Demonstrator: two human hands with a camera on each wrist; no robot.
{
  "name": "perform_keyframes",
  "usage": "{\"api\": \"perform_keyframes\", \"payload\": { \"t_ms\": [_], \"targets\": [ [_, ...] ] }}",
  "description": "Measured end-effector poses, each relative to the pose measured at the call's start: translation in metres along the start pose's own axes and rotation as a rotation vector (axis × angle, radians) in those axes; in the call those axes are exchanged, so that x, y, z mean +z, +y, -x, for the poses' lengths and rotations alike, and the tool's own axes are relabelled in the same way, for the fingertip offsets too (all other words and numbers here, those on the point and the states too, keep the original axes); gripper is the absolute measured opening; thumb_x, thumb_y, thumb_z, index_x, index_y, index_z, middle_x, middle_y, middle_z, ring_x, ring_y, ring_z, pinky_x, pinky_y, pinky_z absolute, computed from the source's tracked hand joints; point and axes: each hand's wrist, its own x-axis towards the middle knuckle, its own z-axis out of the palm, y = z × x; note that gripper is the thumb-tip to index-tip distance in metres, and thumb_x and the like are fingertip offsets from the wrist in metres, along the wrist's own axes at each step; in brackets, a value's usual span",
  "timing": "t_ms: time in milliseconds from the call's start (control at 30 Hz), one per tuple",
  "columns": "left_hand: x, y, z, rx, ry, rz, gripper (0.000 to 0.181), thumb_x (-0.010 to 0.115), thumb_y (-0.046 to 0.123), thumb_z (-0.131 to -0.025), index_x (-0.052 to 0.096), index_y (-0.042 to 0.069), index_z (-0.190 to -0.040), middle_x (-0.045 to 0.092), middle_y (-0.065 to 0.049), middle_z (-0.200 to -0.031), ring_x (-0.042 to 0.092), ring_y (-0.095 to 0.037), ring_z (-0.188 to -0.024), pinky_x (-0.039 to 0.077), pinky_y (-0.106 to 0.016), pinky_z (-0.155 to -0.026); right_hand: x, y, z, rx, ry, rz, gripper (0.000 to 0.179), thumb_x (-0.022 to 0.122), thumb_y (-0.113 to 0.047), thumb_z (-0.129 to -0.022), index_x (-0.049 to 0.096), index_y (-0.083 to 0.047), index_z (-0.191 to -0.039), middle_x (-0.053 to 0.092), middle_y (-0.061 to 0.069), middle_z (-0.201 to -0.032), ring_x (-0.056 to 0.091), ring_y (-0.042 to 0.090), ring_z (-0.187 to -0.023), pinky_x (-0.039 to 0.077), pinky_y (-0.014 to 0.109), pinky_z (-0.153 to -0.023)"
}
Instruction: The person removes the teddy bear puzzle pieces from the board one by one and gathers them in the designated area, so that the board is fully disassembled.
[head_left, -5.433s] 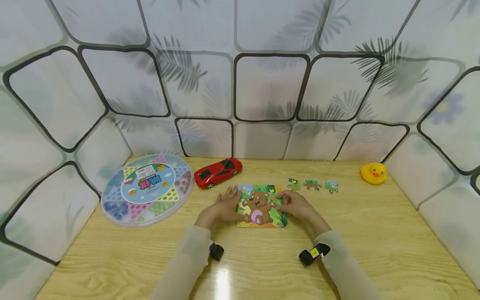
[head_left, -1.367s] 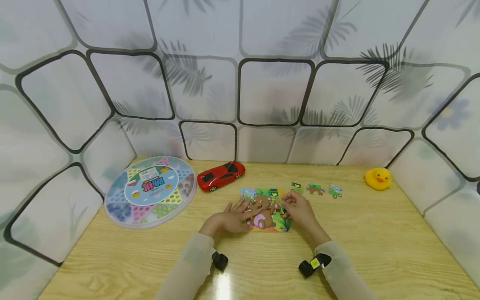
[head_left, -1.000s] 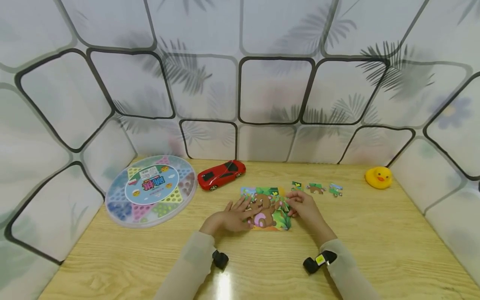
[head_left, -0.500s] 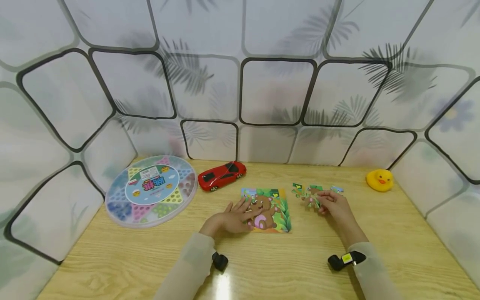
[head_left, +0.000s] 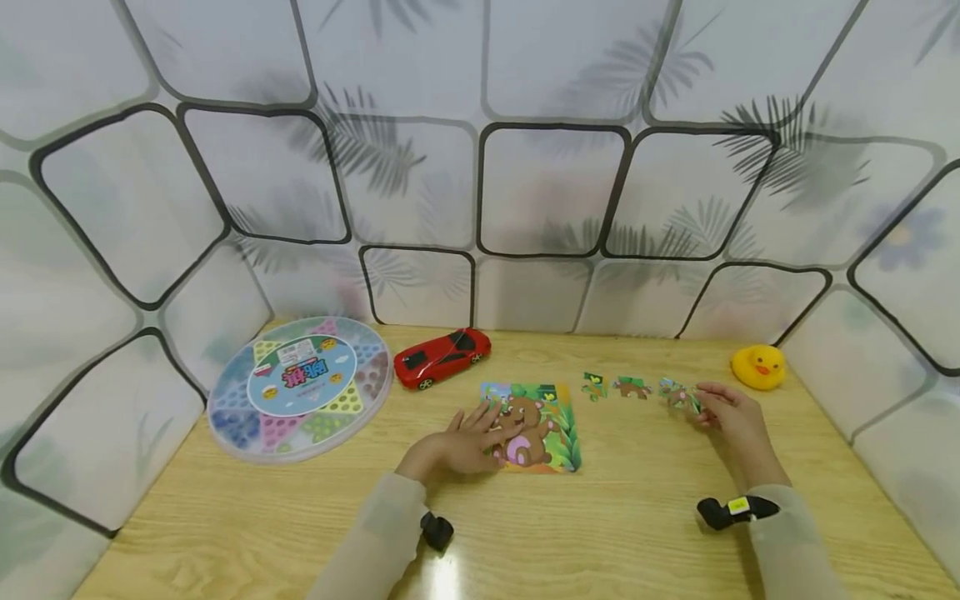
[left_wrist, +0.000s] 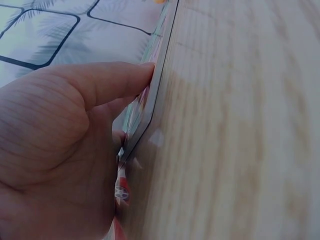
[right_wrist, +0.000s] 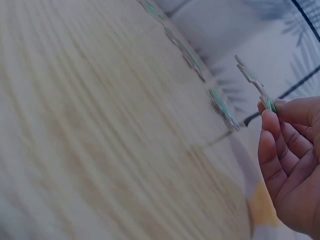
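My left hand [head_left: 467,446] lies with spread fingers on the left part of a bear jigsaw puzzle [head_left: 562,454]. In the left wrist view its thumb touches the puzzle's thin board [left_wrist: 156,85] at the edge. Off to the right, my right hand [head_left: 738,425] pinches a jigsaw piece [right_wrist: 254,80] between thumb and fingertips, lifted above the table. Three loose jigsaw pieces lie in a row behind the puzzle's right side: a left one [head_left: 595,387], a middle one [head_left: 632,387] and a right one [head_left: 666,384], the last partly covered by the held piece.
A round Chinese checkers box [head_left: 300,387] lies at the left on the wooden table [head_left: 585,533]. Behind the puzzle sits a red toy car [head_left: 442,358]. A yellow rubber duck [head_left: 758,367] stands at the back right. Patterned cloth walls [head_left: 547,192] enclose the back and sides.
My right hand has left the puzzle's right side and moved right with a piece, to beside the loose ones. My left hand has shifted right from the puzzle's edge onto its picture.
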Motion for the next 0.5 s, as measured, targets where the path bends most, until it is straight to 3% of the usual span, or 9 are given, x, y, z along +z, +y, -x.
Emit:
{"api": "perform_keyframes", "payload": {
  "t_ms": [233,500],
  "targets": [
    [0.001,-0.001,0.001,0.000,-0.006,-0.001,0.060,0.044,0.035,-0.098,0.018,0.030,-0.152,-0.009,-0.011,-0.158,-0.015,-0.027,-0.143,-0.005,-0.055,-0.111,-0.019,0.004,-0.008,-0.031,0.037,-0.010,0.013,0.061,-0.015,-0.092,0.069,-0.024,-0.087,0.067,-0.012,-0.071,0.059,0.005,-0.056,0.050,0.018,-0.053],
    [0.000,0.000,0.000,0.004,-0.003,0.019,0.060,0.045,0.033,-0.098,0.019,0.030,-0.152,-0.009,-0.010,-0.158,-0.016,-0.026,-0.143,-0.006,-0.055,-0.111,-0.032,0.007,-0.015,0.041,0.103,-0.073,0.020,0.062,-0.012,-0.092,0.069,-0.027,-0.081,0.064,-0.011,-0.070,0.060,0.006,-0.053,0.051,0.018,-0.052]
  ]
}}
